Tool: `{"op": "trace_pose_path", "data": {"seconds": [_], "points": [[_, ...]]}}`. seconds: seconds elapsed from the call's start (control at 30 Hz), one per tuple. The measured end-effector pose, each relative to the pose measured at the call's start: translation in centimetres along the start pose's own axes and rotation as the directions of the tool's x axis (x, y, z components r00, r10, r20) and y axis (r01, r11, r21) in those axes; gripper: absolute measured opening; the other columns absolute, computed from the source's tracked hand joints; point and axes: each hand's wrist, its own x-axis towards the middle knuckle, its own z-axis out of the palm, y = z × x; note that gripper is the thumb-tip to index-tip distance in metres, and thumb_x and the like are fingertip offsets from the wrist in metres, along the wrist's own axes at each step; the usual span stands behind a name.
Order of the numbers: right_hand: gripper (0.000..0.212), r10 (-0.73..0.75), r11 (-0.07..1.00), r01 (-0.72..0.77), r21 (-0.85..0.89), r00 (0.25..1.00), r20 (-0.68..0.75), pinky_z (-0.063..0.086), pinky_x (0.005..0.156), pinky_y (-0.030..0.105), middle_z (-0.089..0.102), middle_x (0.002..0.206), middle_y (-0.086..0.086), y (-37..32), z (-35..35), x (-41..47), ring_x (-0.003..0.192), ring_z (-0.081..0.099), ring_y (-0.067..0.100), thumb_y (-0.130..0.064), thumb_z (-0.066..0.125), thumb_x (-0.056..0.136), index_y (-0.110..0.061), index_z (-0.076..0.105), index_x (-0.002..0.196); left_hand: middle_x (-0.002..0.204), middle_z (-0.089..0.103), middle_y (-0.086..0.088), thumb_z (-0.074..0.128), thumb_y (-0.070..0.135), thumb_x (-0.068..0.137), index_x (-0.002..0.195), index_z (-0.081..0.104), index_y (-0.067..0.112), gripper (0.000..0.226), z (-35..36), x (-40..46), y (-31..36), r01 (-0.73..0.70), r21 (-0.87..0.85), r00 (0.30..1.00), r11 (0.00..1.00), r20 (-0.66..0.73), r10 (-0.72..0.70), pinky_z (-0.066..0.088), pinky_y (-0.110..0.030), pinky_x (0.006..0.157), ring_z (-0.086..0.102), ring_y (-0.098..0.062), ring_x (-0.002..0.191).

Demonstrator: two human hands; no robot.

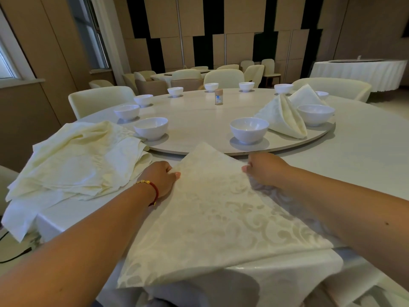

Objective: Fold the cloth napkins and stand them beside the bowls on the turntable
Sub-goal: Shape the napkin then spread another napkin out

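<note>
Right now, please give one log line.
left hand: holds napkin edge | right hand: holds opposite edge | folded napkins: two standing on turntable

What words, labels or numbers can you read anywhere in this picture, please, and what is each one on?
No text here can be read.
Small jar at the middle of the turntable: it carries a white label with a blue mark, too small and blurred to read.
Napkins, bowls, tablecloth and walls: no writing visible, only a woven floral pattern on the napkin in the hands.
</note>
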Motion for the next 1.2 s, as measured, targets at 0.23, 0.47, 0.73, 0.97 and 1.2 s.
{"op": "trace_pose_path", "data": {"seconds": [0.23,0.47,0.73,0.97,1.2], "points": [[0.019,0.015,0.991,-0.051,-0.127,0.964,-0.266,0.034,0.061,0.027,0.060,0.088,0.006,-0.6,-3.0,0.7,0.084,0.055,0.027,-0.032,0.046,0.099,-0.015,0.050,0.092,0.095,0.060,-0.010,0.053,0.037,0.095,0.100,0.059,0.008,0.030,-1.3,2.4,3.3,-0.006,-0.041,0.999,0.999,-0.053,0.004,0.040,-0.032,0.077,0.057,-0.030,0.099],[0.046,-0.236,0.971,0.220,-0.092,0.936,-0.261,0.041,0.093,0.036,0.057,0.125,0.006,-2.7,-0.6,-3.3,0.117,0.049,0.026,-0.048,0.047,0.095,-0.015,0.049,0.128,0.113,0.064,-0.007,0.051,0.039,0.095,0.109,0.057,0.014,0.029,2.0,4.0,3.0,0.045,0.007,0.994,0.999,-0.103,-0.044,0.044,-0.039,0.092,0.057,-0.030,0.108],[0.071,-0.334,0.936,0.348,-0.048,0.924,0.189,0.000,0.120,0.032,0.000,0.162,-0.003,-2.1,2.1,-5.1,0.148,-0.003,0.010,-0.063,0.019,0.096,-0.024,0.009,0.154,0.112,0.062,-0.012,0.054,0.038,0.094,0.113,0.053,0.010,0.034,2.9,4.2,2.7,0.027,0.086,0.987,0.996,-0.160,-0.013,0.043,-0.039,0.087,0.055,-0.032,0.106],[0.065,-0.333,0.933,0.351,-0.078,0.926,0.180,0.000,0.120,0.033,0.000,0.162,-0.002,-2.2,2.4,-4.9,0.148,-0.003,0.011,-0.056,0.019,0.099,-0.024,0.008,0.154,0.121,0.056,-0.010,0.045,0.021,0.098,0.117,0.058,0.011,0.025,0.9,-3.5,6.1,-0.335,0.084,0.942,0.939,0.007,0.335,0.037,-0.027,0.090,0.052,-0.025,0.110],[0.062,-0.302,0.947,0.317,-0.060,0.936,0.178,0.000,0.120,0.032,0.003,0.162,-0.003,-2.7,2.0,-5.4,0.148,-0.001,0.009,-0.053,0.019,0.100,-0.023,0.011,0.154,0.160,-0.012,0.007,0.011,0.051,0.100,0.152,-0.007,0.028,0.060,2.0,-11.4,4.7,-0.429,0.300,0.880,0.852,0.351,0.320,-0.003,-0.034,0.120,-0.009,-0.010,0.147]]}}
